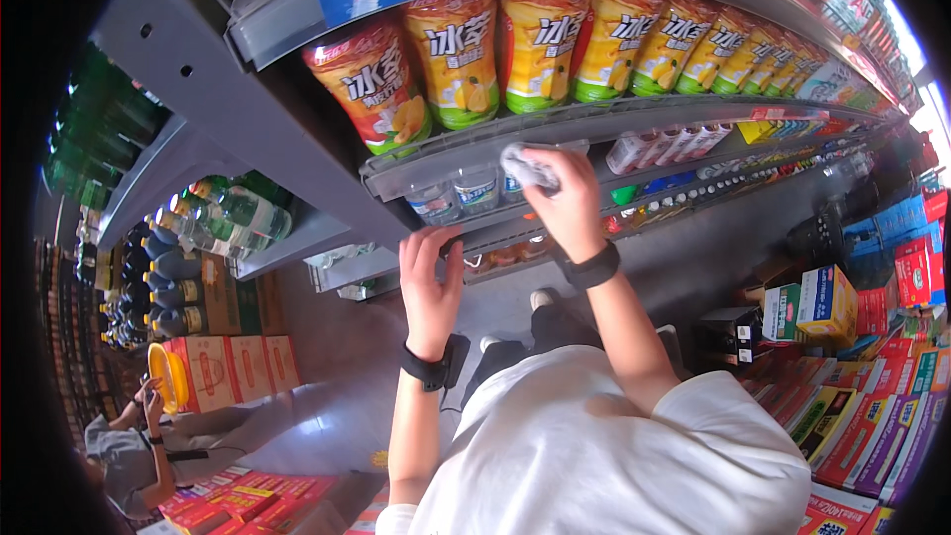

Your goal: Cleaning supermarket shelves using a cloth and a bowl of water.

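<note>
My right hand (568,200) grips a crumpled white-and-grey cloth (529,166) at the front rail (461,157) of a grey store shelf. Whether the cloth presses on the rail or hovers just before it, I cannot tell. My left hand (429,284) is raised lower and to the left, near the lower shelf's edge, thumb apart from the fingers; a small dark patch shows between them. Above the rail stand yellow-labelled drink bottles (462,59) in a row. Behind my hands, clear water bottles (475,189) sit on the shelf below. Black bands circle both wrists.
A grey shelf upright (245,111) stands at left, with green and clear bottles (238,215) beyond it. Red cartons (230,371) are stacked on the floor. Another person (134,453) holds a yellow basin (169,377). Stacked boxes (854,416) line the right side.
</note>
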A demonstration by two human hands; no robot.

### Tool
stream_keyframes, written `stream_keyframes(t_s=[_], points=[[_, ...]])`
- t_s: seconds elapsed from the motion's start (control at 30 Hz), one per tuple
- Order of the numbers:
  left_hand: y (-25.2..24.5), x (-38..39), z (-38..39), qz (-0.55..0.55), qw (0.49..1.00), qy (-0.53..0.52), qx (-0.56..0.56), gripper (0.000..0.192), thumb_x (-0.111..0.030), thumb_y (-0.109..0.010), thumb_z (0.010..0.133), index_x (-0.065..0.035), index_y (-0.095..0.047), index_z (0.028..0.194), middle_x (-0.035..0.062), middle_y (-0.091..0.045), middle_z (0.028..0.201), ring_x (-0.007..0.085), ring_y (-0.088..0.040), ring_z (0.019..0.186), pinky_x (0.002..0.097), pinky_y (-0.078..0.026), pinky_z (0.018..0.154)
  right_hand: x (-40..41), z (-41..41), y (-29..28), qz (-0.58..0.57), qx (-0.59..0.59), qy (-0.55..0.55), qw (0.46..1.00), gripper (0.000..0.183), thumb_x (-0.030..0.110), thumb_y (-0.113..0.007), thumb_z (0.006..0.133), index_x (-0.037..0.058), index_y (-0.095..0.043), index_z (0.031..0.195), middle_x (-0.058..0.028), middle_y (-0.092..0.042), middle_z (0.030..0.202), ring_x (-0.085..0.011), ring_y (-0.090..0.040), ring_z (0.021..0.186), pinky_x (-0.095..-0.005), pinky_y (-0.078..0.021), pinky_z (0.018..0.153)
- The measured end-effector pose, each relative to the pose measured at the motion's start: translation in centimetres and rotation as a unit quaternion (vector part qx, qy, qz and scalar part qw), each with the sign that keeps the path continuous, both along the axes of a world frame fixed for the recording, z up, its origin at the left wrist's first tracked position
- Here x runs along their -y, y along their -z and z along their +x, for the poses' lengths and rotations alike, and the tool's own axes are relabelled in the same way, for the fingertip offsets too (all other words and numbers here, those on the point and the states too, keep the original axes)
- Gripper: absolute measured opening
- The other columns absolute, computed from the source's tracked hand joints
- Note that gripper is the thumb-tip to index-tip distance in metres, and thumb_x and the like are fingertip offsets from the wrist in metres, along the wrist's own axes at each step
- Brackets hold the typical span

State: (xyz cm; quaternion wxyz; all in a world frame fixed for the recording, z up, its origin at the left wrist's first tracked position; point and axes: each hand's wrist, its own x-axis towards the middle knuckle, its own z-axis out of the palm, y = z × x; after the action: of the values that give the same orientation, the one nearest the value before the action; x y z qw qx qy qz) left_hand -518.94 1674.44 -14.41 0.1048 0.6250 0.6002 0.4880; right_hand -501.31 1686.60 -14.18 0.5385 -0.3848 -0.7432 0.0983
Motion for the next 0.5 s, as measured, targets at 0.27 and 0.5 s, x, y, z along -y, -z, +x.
stream_keyframes(t_s=[0.27,0.5], points=[[-3.1,-5.4,2.8,0.037,0.977,-0.07,-0.199,0.045,-0.004,-0.063,0.083,-0.0095,-0.054,0.127,0.0083,-0.049,0.135,0.0325,-0.043,0.122,0.0437,-0.034,0.103,-2.7,10.2,2.4,0.015,-0.117,0.183,0.976,0.039,-0.003,-0.072,0.073,0.0056,-0.064,0.11,-0.0097,-0.066,0.106,-0.026,-0.06,0.098,-0.0361,-0.0479,0.086],[-2.7,-7.0,2.5,0.035,0.959,-0.121,-0.255,0.05,-0.007,-0.06,0.084,-0.0091,-0.05,0.133,0.0062,-0.045,0.138,0.0316,-0.042,0.125,0.0447,-0.034,0.104,-4.5,5.8,1.7,0.022,-0.121,0.211,0.97,0.042,0.0,-0.074,0.067,0.0067,-0.062,0.107,-0.0093,-0.063,0.1,-0.0282,-0.057,0.093,-0.0393,-0.0455,0.085]])
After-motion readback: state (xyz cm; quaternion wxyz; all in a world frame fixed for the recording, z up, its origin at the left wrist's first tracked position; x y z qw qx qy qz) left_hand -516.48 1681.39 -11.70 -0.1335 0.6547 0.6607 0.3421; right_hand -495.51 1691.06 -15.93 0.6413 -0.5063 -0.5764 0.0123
